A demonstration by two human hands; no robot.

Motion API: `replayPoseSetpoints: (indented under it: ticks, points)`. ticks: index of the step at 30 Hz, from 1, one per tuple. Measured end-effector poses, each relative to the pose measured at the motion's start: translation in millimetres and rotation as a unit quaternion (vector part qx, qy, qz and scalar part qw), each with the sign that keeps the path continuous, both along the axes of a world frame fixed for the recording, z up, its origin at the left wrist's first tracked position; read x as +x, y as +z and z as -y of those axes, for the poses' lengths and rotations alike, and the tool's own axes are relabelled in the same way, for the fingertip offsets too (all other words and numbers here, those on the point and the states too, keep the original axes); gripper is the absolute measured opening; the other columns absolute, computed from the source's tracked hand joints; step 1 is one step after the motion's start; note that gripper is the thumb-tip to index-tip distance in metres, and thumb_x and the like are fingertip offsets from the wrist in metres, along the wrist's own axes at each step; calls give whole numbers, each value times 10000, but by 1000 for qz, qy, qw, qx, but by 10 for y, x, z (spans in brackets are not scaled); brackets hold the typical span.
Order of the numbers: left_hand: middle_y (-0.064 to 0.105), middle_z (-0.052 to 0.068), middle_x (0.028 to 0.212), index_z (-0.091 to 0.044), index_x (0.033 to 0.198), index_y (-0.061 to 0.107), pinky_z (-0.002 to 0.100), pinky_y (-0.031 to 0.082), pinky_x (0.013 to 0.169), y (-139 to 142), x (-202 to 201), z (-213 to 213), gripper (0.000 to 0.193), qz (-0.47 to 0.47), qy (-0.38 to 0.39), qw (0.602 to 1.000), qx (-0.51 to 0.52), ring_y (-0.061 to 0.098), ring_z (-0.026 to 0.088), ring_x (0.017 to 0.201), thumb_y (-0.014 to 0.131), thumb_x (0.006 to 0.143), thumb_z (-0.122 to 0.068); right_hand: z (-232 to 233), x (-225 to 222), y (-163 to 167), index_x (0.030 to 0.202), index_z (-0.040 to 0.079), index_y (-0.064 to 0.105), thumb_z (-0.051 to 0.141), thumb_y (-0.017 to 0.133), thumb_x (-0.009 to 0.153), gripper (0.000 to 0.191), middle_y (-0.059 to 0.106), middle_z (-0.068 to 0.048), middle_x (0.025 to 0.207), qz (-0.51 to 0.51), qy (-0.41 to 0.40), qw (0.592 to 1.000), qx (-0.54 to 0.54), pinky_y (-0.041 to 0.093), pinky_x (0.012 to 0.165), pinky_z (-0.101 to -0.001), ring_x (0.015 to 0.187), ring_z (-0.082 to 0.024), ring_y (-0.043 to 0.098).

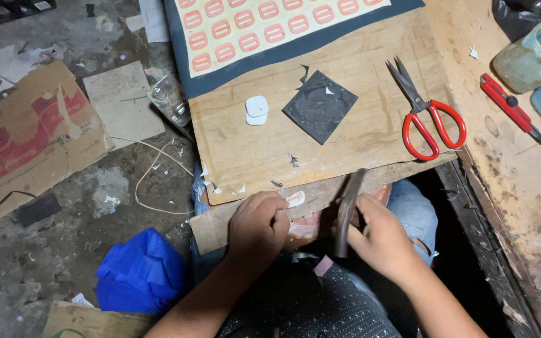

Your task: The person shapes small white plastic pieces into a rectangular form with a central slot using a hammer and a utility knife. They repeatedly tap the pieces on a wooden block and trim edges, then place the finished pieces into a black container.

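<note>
Pinching a small white piece (295, 199) with our left hand (259, 226), fingers pressed together on it at the near edge of the board (358, 144). Our right hand (380, 241) is wrapped around a dark metal tool (347, 209), just right of the piece. Farther out on the board sit a white tab (257, 110) and a black square (319, 106), red scissors (430, 119) to the right. Sticker sheet (264, 28) lies at the far end, blue bag (142, 270) on the floor left.
</note>
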State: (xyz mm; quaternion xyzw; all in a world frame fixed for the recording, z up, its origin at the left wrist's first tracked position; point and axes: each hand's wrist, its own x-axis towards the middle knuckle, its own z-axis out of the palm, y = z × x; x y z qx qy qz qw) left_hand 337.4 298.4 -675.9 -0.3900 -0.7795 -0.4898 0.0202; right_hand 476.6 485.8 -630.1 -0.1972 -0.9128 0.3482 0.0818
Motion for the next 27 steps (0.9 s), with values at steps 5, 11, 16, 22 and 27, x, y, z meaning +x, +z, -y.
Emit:
replayPoseSetpoints:
  ticks: [5, 11, 16, 22, 27]
  points:
    - [657, 98, 982, -65, 951, 664, 448, 471, 879, -22, 36, 84, 167, -56, -53, 996, -35, 630, 320, 953, 645, 785, -54, 9, 133, -149, 1088, 48, 733, 151, 757, 859, 253, 778, -106, 912, 5, -76, 988, -135, 545, 724, -336, 787, -247, 693]
    - [671, 83, 980, -74, 925, 658, 445, 471, 908, -13, 42, 95, 159, -68, -47, 996, -36, 638, 299, 989, 643, 767, -60, 159, 24, -142, 1146, 55, 726, 157, 733, 903, 264, 784, -108, 1045, -56, 2, 997, -55, 573, 799, -304, 900, -218, 763]
    - [684, 83, 977, -77, 953, 656, 454, 472, 932, -25, 29, 82, 134, -37, -25, 998, -46, 645, 300, 1012, 651, 820, -69, 280, -99, -17, 1198, 75, 701, 150, 737, 888, 321, 728, -112, 1013, -77, 52, 995, -29, 573, 744, -333, 874, -261, 747]
    - [705, 98, 1007, -72, 1031, 657, 455, 472, 934, -66, -28, 70, 243, 3, -1, 999, -48, 638, 321, 1017, 663, 788, -63, 334, -249, 65, 1213, 131, 704, 111, 728, 841, 373, 652, -90, 836, -54, 79, 995, 31, 540, 660, -392, 775, -299, 697]
    - [700, 117, 987, -62, 1059, 659, 464, 470, 921, -103, -81, 72, 295, 26, 2, 998, -54, 633, 335, 1013, 682, 765, -71, 233, -393, 125, 1204, 179, 705, 142, 721, 877, 329, 685, -69, 878, -48, 150, 986, 53, 535, 707, -407, 812, -304, 694]
